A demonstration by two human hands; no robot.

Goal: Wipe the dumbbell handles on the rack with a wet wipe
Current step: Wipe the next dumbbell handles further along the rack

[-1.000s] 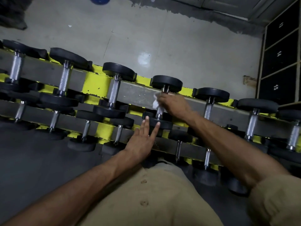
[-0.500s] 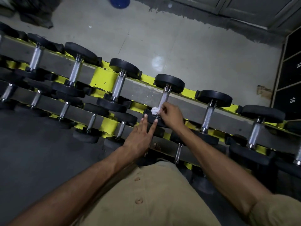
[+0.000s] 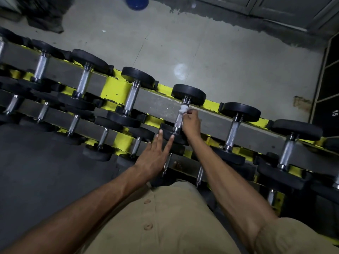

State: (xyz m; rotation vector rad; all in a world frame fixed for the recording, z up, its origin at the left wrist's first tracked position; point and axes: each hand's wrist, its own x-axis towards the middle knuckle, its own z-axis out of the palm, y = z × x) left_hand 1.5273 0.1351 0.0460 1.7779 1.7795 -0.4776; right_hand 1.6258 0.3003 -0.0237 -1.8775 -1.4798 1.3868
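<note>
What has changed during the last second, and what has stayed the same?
The right hand, gripping the wet wipe, slid down the dumbbell handle to the near head, then back up; the wipe now sits close to the far head. The left hand stayed with straight fingers touching the near head. Nothing left the rack.

Most of the wet wipe (image 3: pixel 184 109) is buried in the right hand (image 3: pixel 190 123), and only a white scrap shows. The hand's fingers also cover the right side of the dumbbell handle (image 3: pixel 177 122). The rack (image 3: pixel 117 88) runs off the left and right edges. Its lowest row of dumbbells (image 3: pixel 200 176) disappears under the right forearm (image 3: pixel 229 180) and shirt (image 3: pixel 165 217). The top edge cuts off a blue object (image 3: pixel 136 3), so I cannot tell what it is.
</note>
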